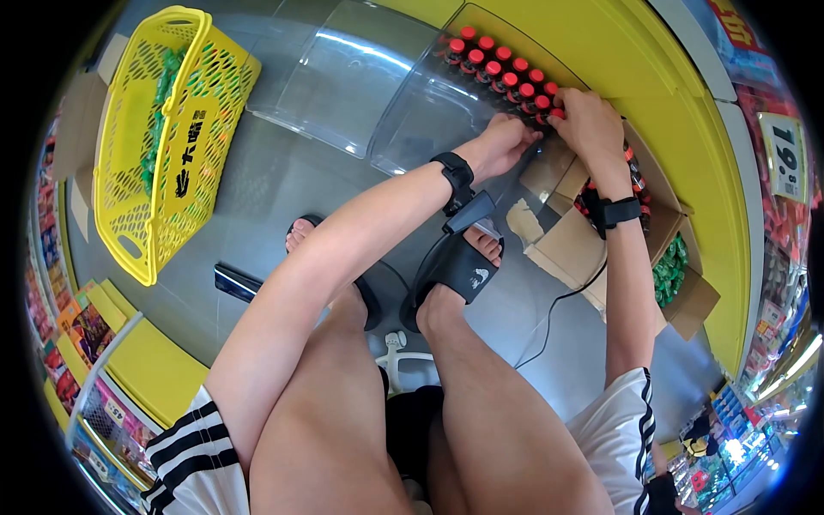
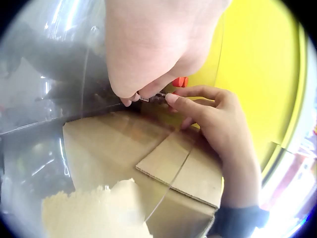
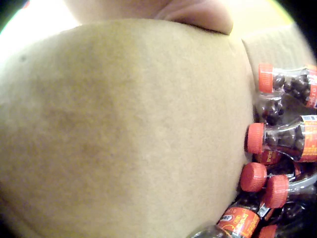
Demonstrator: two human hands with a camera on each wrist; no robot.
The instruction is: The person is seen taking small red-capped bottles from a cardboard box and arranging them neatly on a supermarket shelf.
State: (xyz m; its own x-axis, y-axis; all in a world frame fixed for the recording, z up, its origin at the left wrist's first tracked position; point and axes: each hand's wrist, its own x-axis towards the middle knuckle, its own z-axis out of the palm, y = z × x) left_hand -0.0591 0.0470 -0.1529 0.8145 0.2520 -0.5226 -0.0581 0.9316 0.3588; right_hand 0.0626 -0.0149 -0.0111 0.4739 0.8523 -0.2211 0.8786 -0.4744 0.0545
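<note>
Small bottles with red caps (image 1: 506, 79) stand upright in close rows inside a clear plastic bin (image 1: 412, 129). At the near end of the rows, my left hand (image 1: 500, 148) and right hand (image 1: 592, 129) meet. In the left wrist view, a dark little bottle (image 2: 159, 98) shows between the curled fingertips of my left hand (image 2: 153, 47) and the thumb of my right hand (image 2: 223, 119). A red cap (image 2: 180, 82) appears just above the right fingers; much of the bottle is hidden. More red-capped bottles (image 3: 285, 139), with dark balls inside, lie below in an open cardboard box (image 1: 571, 249).
Green-wrapped items (image 1: 671, 270) fill another part of the box. A yellow basket (image 1: 202, 137) holding green packets stands at the left. Clear bins continue leftward along the yellow shelf base (image 1: 687, 146). A black cable (image 1: 549, 318) runs over the floor near the sandalled feet.
</note>
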